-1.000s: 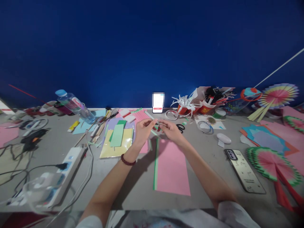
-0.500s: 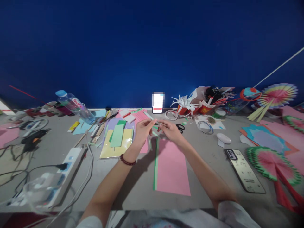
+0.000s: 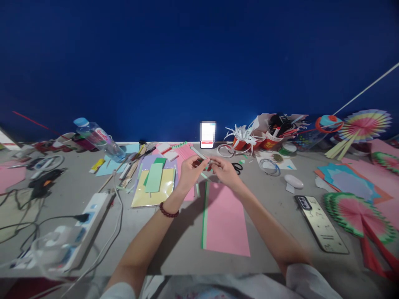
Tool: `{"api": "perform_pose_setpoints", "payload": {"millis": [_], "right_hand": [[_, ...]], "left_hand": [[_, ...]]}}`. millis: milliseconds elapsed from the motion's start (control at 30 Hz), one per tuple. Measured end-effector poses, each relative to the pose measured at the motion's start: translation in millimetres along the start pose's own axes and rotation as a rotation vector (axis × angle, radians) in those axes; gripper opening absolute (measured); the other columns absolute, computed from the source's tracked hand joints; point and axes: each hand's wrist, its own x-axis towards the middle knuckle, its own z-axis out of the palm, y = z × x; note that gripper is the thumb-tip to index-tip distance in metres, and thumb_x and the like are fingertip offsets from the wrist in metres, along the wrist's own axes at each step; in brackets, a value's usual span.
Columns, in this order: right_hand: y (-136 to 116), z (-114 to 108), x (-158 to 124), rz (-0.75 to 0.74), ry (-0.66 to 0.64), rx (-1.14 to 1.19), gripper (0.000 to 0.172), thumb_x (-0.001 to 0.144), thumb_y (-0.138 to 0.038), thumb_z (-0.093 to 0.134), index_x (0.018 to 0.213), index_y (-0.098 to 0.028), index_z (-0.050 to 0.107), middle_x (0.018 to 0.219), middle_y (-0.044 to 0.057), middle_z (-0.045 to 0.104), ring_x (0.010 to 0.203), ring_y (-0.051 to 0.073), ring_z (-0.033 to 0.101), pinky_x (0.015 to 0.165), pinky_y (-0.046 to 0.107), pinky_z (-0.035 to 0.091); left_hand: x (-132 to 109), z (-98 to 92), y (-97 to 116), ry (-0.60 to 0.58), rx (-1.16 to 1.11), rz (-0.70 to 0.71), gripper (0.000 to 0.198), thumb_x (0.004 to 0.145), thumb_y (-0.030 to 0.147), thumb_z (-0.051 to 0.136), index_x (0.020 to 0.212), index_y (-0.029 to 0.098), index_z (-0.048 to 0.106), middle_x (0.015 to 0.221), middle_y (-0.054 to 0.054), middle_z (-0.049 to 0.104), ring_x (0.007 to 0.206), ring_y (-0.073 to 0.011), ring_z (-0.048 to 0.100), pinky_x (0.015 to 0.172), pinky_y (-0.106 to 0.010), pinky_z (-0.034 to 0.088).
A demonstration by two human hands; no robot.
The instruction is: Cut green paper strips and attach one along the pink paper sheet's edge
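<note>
My left hand (image 3: 190, 171) and my right hand (image 3: 223, 171) meet above the far end of a pink sheet of paper (image 3: 227, 220). The fingers of both are pinched together around something small that I cannot make out. Along its left side the pink sheet carries a light green and a dark green strip (image 3: 204, 224). Just beyond my right hand lie the black handles of a pair of scissors (image 3: 237, 168). Left of my left hand, light green paper (image 3: 154, 177) rests on a yellow pack of paper (image 3: 140, 198).
A phone with a lit screen (image 3: 207, 135) stands against the blue wall. A power strip (image 3: 89, 226), cables and a tilted water bottle (image 3: 99, 139) are on the left. At right are another phone (image 3: 322, 224), a white mouse-shaped object (image 3: 293, 181) and folded paper fans (image 3: 358, 218).
My left hand has shifted slightly right, closer to my right hand, and its fingers have curled more. The pink sheet and the things around it have stayed put.
</note>
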Motion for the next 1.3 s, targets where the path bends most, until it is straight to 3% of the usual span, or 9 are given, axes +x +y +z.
{"api": "perform_pose_setpoints", "payload": {"millis": [233, 767, 1167, 1300], "right_hand": [[0, -1, 0, -0.043, 0.021, -0.078, 0.035, 0.085, -0.03, 0.043, 0.108, -0.018, 0.066, 0.072, 0.002, 0.065, 0.065, 0.014, 0.056, 0.065, 0.028, 0.045], [1, -2, 1, -0.082, 0.026, -0.175, 0.035, 0.087, -0.028, 0.041, 0.109, -0.018, 0.066, 0.075, 0.002, 0.064, 0.069, 0.016, 0.058, 0.07, 0.029, 0.045], [4, -1, 1, -0.025, 0.058, -0.147, 0.036, 0.086, -0.029, 0.042, 0.111, -0.015, 0.064, 0.074, 0.003, 0.065, 0.07, 0.016, 0.058, 0.073, 0.03, 0.044], [1, 0, 0, -0.062, 0.05, -0.145, 0.036, 0.085, -0.025, 0.04, 0.109, -0.015, 0.064, 0.076, 0.003, 0.064, 0.071, 0.016, 0.059, 0.071, 0.029, 0.044]], "left_hand": [[3, -4.0, -6, 0.053, 0.02, 0.027, 0.031, 0.074, 0.043, 0.069, 0.062, 0.016, 0.059, 0.059, -0.001, 0.062, 0.056, -0.0133, 0.06, 0.055, -0.024, 0.045], [2, -2.0, -6, 0.033, -0.02, -0.021, 0.033, 0.074, 0.044, 0.07, 0.061, 0.016, 0.057, 0.056, -0.001, 0.063, 0.053, -0.0133, 0.06, 0.053, -0.024, 0.044], [7, -3.7, -12, 0.008, -0.107, -0.082, 0.043, 0.081, 0.056, 0.058, 0.06, 0.018, 0.053, 0.05, 0.0, 0.056, 0.049, -0.0131, 0.057, 0.043, -0.024, 0.031], [5, -2.7, -8, -0.002, -0.04, -0.006, 0.033, 0.075, 0.046, 0.068, 0.062, 0.017, 0.058, 0.061, -0.001, 0.062, 0.06, -0.0132, 0.059, 0.053, -0.024, 0.04]]}}
